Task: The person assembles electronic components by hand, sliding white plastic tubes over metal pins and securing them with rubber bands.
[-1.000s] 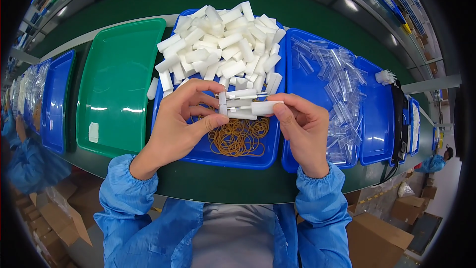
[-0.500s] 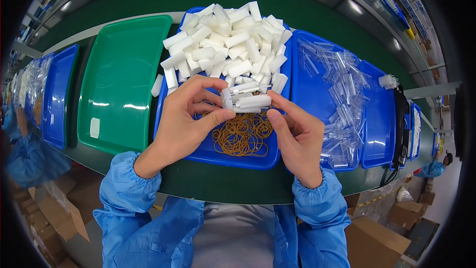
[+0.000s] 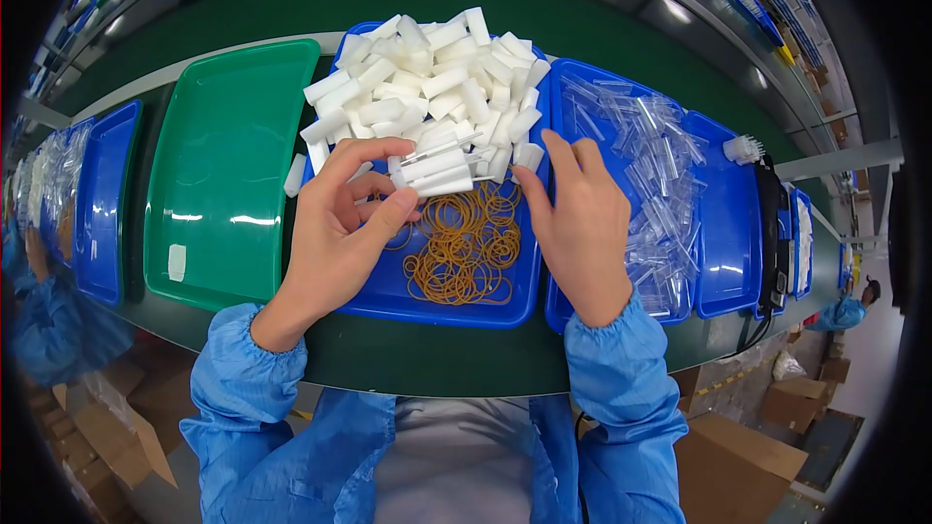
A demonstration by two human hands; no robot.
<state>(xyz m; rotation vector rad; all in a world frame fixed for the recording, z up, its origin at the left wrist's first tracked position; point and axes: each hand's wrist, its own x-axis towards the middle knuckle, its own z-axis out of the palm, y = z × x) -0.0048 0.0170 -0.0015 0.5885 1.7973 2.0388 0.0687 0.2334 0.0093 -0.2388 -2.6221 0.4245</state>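
Note:
My left hand (image 3: 340, 223) pinches a small bundle of white sticks (image 3: 434, 169) above the middle blue tray (image 3: 388, 296). A loose heap of tan rubber bands (image 3: 464, 245) lies in that tray's near half. A pile of white foam-like sticks (image 3: 427, 78) fills its far half. My right hand (image 3: 580, 223) hovers just right of the bundle over the tray's right rim, fingers spread, holding nothing that I can see.
A green tray (image 3: 228, 165) lies to the left, with more blue trays (image 3: 102, 199) beyond it. To the right, a blue tray holds clear plastic tubes (image 3: 650, 175). Cardboard boxes (image 3: 733, 466) stand on the floor. Another person in blue (image 3: 845, 311) is at far right.
My right hand has let go of the bundle and moved slightly to the right. The left hand now holds the bundle alone.

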